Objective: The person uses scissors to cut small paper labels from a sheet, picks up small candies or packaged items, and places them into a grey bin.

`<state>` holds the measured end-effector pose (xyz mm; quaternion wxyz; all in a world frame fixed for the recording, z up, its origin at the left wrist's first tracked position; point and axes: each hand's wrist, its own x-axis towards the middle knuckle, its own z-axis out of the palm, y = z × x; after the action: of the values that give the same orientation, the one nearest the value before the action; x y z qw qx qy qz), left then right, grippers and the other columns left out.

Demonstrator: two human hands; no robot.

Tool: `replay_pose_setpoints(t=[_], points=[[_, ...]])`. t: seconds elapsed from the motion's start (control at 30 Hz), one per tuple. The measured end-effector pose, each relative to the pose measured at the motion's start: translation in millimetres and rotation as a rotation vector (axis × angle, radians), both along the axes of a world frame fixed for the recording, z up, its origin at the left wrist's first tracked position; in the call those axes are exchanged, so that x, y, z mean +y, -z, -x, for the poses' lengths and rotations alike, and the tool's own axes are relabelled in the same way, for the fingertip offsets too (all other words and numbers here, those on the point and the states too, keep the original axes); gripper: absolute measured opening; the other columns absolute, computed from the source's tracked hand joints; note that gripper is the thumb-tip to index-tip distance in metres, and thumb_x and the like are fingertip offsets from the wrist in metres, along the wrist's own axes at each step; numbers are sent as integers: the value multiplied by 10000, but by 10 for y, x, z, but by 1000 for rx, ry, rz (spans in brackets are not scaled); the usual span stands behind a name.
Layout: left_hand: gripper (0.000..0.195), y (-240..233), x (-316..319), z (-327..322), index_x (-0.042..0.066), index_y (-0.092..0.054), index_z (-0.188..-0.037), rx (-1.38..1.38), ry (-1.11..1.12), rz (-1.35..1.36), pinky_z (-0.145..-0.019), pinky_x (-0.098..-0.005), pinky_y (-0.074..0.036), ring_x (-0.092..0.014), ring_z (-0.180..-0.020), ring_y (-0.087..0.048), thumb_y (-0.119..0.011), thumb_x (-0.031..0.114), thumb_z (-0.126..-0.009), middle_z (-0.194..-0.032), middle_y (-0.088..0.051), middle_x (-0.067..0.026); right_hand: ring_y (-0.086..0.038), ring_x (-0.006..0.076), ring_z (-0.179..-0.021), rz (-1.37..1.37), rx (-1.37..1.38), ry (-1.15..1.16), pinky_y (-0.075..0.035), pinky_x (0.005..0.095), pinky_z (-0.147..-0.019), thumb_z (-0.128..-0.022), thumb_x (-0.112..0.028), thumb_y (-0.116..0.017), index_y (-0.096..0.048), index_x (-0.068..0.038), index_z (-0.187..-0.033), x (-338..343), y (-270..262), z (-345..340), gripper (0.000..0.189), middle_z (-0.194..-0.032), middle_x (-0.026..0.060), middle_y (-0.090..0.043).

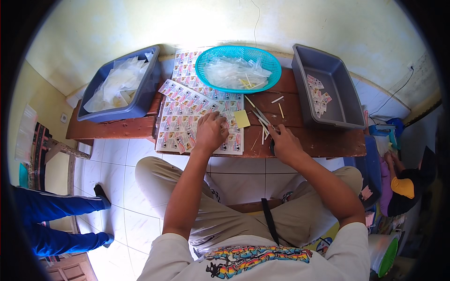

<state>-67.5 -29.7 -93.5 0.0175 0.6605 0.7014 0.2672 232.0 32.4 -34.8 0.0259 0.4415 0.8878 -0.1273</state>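
Note:
My right hand (285, 143) grips a pair of scissors (261, 115), whose blades point up and left over the wooden table. My left hand (211, 130) rests with curled fingers on the printed label sheets (172, 135). Its fingertips touch printed paper, but whether they pinch a piece is hidden. Just right of those fingers lies a yellow paper square (242, 119). A cut strip of labels (190, 95) slants across the sheets above my left hand. A small cut label piece (185, 140) lies left of my wrist.
A turquoise plastic basket (200, 79) holds clear plastic bags. The left grey tub (137, 111) contains more bags; the right grey tub (337, 87) holds several cut labels. Thin paper offcuts (277, 99) lie on the wooden table (316, 140). Other people are at both sides.

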Motion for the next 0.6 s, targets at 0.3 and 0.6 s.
replay_pose_setpoints(t=[0.3, 0.6], points=[[366, -4, 51, -78, 87, -788, -1219, 29, -6, -63, -1179, -544, -473, -409, -1366, -624, -807, 196, -870, -1408, -705, -185, -621, 409, -1269, 6, -43, -35, -604, 528, -1010, -924, -66, -695, -459, -18, -1636, 28, 17, 50, 751, -1391, 205, -533], [443, -94, 84, -164, 43, -764, -1275, -55, 102, -66, -1166, -525, -492, -400, -1347, -636, -854, 228, -883, -1415, -702, -192, -651, 428, -1241, 23, -138, -32, -590, 527, -1027, -901, -119, -715, -522, -9, -1587, 60, -248, 239, 721, -1384, 233, -561]])
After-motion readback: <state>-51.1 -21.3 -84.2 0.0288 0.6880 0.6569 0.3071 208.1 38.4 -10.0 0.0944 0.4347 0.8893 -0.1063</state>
